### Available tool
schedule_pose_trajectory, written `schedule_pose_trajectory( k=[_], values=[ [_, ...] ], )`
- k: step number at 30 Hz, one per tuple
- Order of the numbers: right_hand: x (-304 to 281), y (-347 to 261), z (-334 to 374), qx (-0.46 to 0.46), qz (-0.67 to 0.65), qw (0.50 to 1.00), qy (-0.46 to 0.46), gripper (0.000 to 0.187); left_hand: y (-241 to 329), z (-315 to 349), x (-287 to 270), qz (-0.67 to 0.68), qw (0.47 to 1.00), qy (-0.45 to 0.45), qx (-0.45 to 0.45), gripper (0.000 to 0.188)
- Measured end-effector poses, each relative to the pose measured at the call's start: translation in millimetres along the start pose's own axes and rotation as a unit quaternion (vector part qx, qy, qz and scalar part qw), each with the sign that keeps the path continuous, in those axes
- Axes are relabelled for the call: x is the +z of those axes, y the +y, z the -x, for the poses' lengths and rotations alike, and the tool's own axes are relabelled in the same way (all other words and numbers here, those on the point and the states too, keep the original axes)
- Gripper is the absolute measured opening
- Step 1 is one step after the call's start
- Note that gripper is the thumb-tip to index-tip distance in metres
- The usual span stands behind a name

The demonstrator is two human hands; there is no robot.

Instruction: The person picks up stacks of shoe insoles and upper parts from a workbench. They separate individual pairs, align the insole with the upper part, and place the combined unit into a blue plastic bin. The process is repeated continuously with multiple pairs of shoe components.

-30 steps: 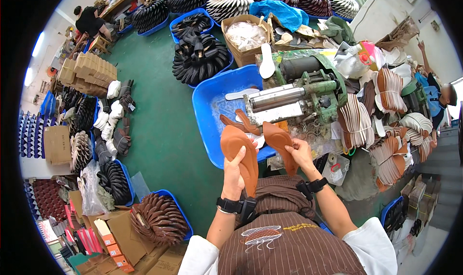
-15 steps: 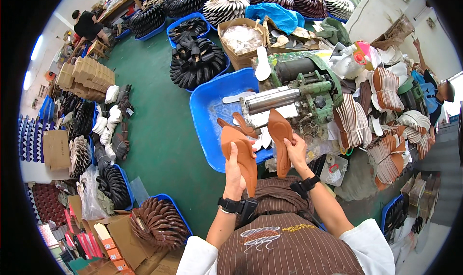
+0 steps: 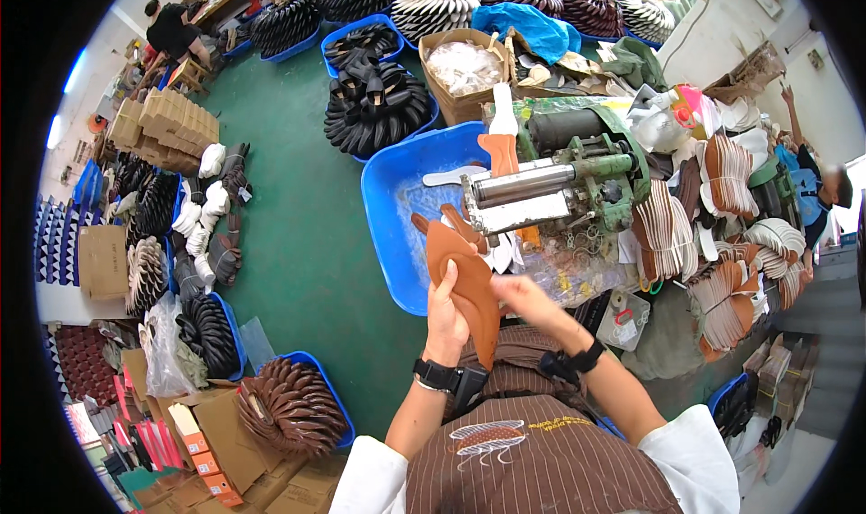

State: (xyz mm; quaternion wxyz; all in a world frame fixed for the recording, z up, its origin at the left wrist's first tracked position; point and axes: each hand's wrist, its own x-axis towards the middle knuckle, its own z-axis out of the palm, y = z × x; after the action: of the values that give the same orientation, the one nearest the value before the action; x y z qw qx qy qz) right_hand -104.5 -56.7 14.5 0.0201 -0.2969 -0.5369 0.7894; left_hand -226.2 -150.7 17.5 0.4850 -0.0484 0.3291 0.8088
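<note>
My left hand (image 3: 446,320) is closed around a small stack of tan shoe insoles (image 3: 462,289), thumb on top. My right hand (image 3: 528,299) is at the right edge of this stack, its fingers smeared by motion, so whether they grip an insole cannot be made out. Just beyond stands a green roller machine (image 3: 586,167) with a shiny metal roller. A separate tan insole piece (image 3: 499,153) pokes up behind the roller, next to a white sole-shaped piece (image 3: 503,110). More tan pieces (image 3: 448,218) lie beyond the held stack, over the blue tub (image 3: 383,234).
A cardboard box (image 3: 465,108) of clear plastic stands behind the tub. Bundles of insoles (image 3: 666,230) crowd the right side. Blue tubs of black shoe parts (image 3: 374,108) line the far floor. Brown shoe parts (image 3: 293,410) fill a tub at lower left. People (image 3: 171,32) are farther off.
The single insole in my right hand has left it, and a tan piece now shows at the machine's roller. My right hand has moved left to the stack in my left hand.
</note>
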Motion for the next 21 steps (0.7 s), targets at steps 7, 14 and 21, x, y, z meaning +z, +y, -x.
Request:
schedule_pose_trajectory(
  k=[7, 14, 21],
  values=[
    [33.0, -12.2, 17.4, -0.02, 0.078, 0.994, 0.078, 0.022, 13.5, -17.1, -4.2, 0.033, 0.998, 0.037, 0.025, 0.034],
    [40.2, 5.7, 13.7, -0.047, -0.044, 0.993, 0.096, 0.018, 14.3, -31.1, -9.2, 0.006, 0.997, 0.073, 0.022, 0.031],
    [47.0, -1.1, 24.1, -0.046, -0.039, 0.986, 0.154, 0.016, 25.6, -42.6, -3.6, -0.011, 0.999, 0.033, 0.041, 0.03]
  ],
)
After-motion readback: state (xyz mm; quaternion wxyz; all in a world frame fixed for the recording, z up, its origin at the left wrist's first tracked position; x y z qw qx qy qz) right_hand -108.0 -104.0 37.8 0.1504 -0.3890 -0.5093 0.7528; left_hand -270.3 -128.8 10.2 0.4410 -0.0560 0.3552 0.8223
